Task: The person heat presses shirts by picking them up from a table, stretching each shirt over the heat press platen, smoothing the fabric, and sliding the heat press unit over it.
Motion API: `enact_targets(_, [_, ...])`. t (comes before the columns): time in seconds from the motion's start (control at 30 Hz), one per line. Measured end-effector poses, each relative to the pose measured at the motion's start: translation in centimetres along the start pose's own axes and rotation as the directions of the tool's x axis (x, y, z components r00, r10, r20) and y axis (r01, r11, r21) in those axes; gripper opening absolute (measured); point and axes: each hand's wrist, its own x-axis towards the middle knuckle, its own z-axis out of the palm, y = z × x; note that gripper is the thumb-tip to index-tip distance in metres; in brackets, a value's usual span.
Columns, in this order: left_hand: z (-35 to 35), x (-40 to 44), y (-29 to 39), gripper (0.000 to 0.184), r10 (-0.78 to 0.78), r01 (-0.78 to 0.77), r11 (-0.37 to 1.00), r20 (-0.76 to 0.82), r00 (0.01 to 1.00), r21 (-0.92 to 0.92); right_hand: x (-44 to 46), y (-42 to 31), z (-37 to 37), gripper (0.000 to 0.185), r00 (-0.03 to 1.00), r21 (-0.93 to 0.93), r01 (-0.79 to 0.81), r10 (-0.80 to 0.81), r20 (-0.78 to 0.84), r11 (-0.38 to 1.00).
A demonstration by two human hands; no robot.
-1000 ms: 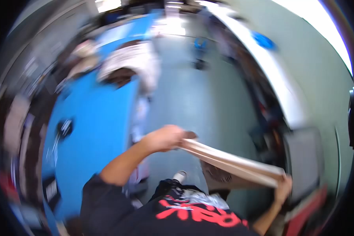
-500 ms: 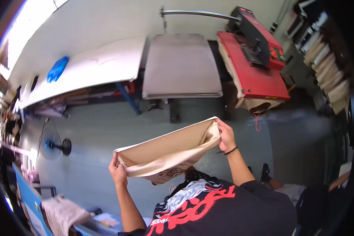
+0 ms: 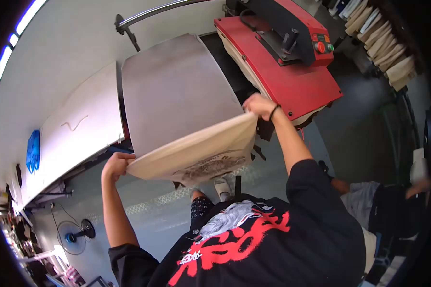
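Observation:
A cream cloth bag [image 3: 191, 152] with a dark printed design on its front is stretched between my two hands. My left hand [image 3: 117, 166] pinches the left corner of its upper edge, beside the platen's front left corner. At the opposite corner, my right hand [image 3: 259, 106] grips the same edge, close to the platen's front right corner. The bag's upper edge lies across the front of the grey flat platen [image 3: 177, 88], and its printed side hangs toward me. How much of the platen's front is inside the bag is hidden.
A red heat press [image 3: 297, 88] with red and green buttons stands right of the platen. On the left, a white table [image 3: 88, 126] bears a blue cloth-like item [image 3: 33, 152] and a cord. A floor fan [image 3: 76, 234] stands lower left. Another person [image 3: 364, 201] is at lower right.
Both hands have carried the bag forward, up to the platen's front edge. Its mouth, seen open toward me before, now faces the platen. My view has shifted closer to the platen and tilted.

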Motion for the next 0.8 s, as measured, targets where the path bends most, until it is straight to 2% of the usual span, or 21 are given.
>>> enact_targets(0.03, [-2.5,3.4,2.9,0.043,-0.04,0.033,0.992,0.054,0.998,0.124,3.1,-1.5,-1.5,0.005,0.999,0.005,-0.029,0.03,-0.028,1.0])
enact_targets(0.07, [-4.2,5.8,4.7,0.041,-0.09,0.067,0.97,0.089,0.992,0.234,7.3,-2.6,-3.2,0.006,0.982,0.032,-0.17,0.171,-0.073,0.985])
enact_targets(0.13, [-7.0,16.4,2.4,0.034,-0.084,0.089,0.994,0.082,0.993,-0.065,13.1,-4.5,-4.5,0.01,0.912,0.09,-0.373,0.383,-0.144,0.923])
enact_targets(0.17, [-7.6,17.2,5.1,0.029,-0.051,0.052,0.974,0.012,0.999,-0.218,14.9,-5.6,-4.4,0.012,0.874,0.12,-0.439,0.454,-0.174,0.891])
enact_targets(0.2, [-7.7,20.6,5.0,0.03,0.042,-0.025,0.884,0.026,0.999,-0.466,15.4,-6.3,-3.8,0.02,0.853,0.544,-0.227,0.434,-0.289,0.808])
enact_targets(0.23, [-7.9,23.7,4.3,0.031,0.076,-0.09,0.76,-0.05,0.996,-0.643,15.8,-7.1,-3.5,0.028,0.804,0.814,0.075,0.448,-0.391,0.576])
enact_targets(0.27, [-8.0,25.4,4.4,0.033,0.083,-0.152,0.603,-0.128,0.988,-0.783,16.2,-7.0,-3.4,0.028,0.797,0.806,0.066,0.455,-0.397,0.588])
enact_targets(0.3, [-7.5,25.1,5.2,0.04,0.113,-0.16,0.353,-0.128,0.985,-0.922,16.4,-6.3,-3.2,0.036,0.722,0.526,0.056,0.33,-0.608,0.849])
enact_targets(0.33, [-7.0,23.6,6.0,0.04,0.111,-0.147,0.354,-0.115,0.987,-0.924,16.2,-5.8,-2.9,0.044,0.652,0.173,0.004,0.129,-0.747,0.985])
enact_targets(0.37, [-6.3,21.5,6.5,0.043,0.164,-0.22,0.411,-0.166,0.972,-0.885,14.7,-6.6,-2.5,0.048,0.711,0.066,-0.121,0.133,-0.69,0.991])
enact_targets(0.4, [-5.7,20.4,6.5,0.046,0.221,-0.285,0.469,-0.201,0.954,-0.836,14.1,-7.4,-1.2,0.04,0.734,0.088,-0.183,0.196,-0.65,0.979])
enact_targets(0.47, [-2.7,19.7,4.6,0.046,0.347,-0.466,0.698,-0.313,0.884,-0.543,13.6,-6.6,1.6,0.031,0.678,0.212,-0.15,0.256,-0.689,0.966])
enact_targets(0.5, [-1.6,20.2,3.9,0.042,0.334,-0.521,0.663,-0.41,0.849,-0.537,13.8,-7.3,1.7,0.031,0.674,0.201,-0.148,0.247,-0.696,0.968])
enact_targets(0.53, [-0.8,20.6,3.6,0.039,0.316,-0.577,0.626,-0.506,0.803,-0.524,13.9,-8.0,1.7,0.029,0.589,0.223,-0.174,0.283,-0.757,0.959])
enact_targets(0.57, [-0.4,20.1,4.2,0.027,0.244,-0.562,0.699,-0.591,0.769,-0.443,14.0,-8.5,1.9,0.027,0.495,0.255,-0.2,0.322,-0.807,0.946])
enact_targets(0.6, [-0.2,20.0,4.6,0.027,0.247,-0.565,0.694,-0.59,0.769,-0.446,14.3,-8.7,1.9,0.027,0.491,0.251,-0.2,0.318,-0.811,0.947])
enact_targets(0.67, [0.3,19.1,5.6,0.02,0.262,-0.613,0.762,-0.767,0.586,-0.208,14.6,-9.1,2.0,0.027,0.442,0.259,-0.17,0.309,-0.843,0.951])
enact_targets(0.7, [0.4,18.1,6.7,0.021,0.273,-0.649,0.742,-0.807,0.524,-0.17,14.6,-9.3,2.0,0.023,0.426,0.233,-0.176,0.287,-0.858,0.957])
enact_targets(0.8, [-0.6,18.5,7.3,0.02,0.273,-0.613,0.771,-0.778,0.566,-0.176,15.1,-9.5,1.5,0.019,0.466,0.162,-0.257,0.269,-0.843,0.953])
